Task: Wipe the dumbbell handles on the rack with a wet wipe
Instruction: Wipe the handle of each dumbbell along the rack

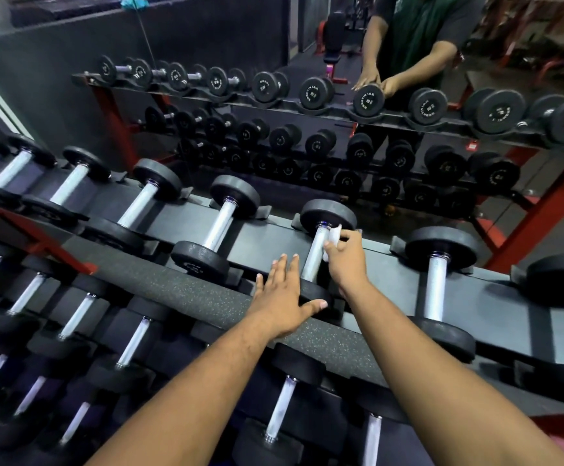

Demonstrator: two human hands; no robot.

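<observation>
A tiered rack (pixel 273 237) with red legs held rows of black dumbbells with silver handles. On its top shelf, at centre, the right hand (pixel 347 260) pinched a white wet wipe (pixel 335 234) against the upper end of one dumbbell handle (pixel 315 253), just below the far weight. The left hand (pixel 282 301), at about eight o'clock from the right, lay flat with fingers spread, pressing on that dumbbell's near weight and the speckled rubber edge of the shelf.

At twelve o'clock a wall mirror (pixel 226 28) reflected the rack, a person in a dark green shirt (pixel 415 31) and a weight bench on dark gym flooring. Small white markings on the weight ends in the mirror were too blurred to read.
</observation>
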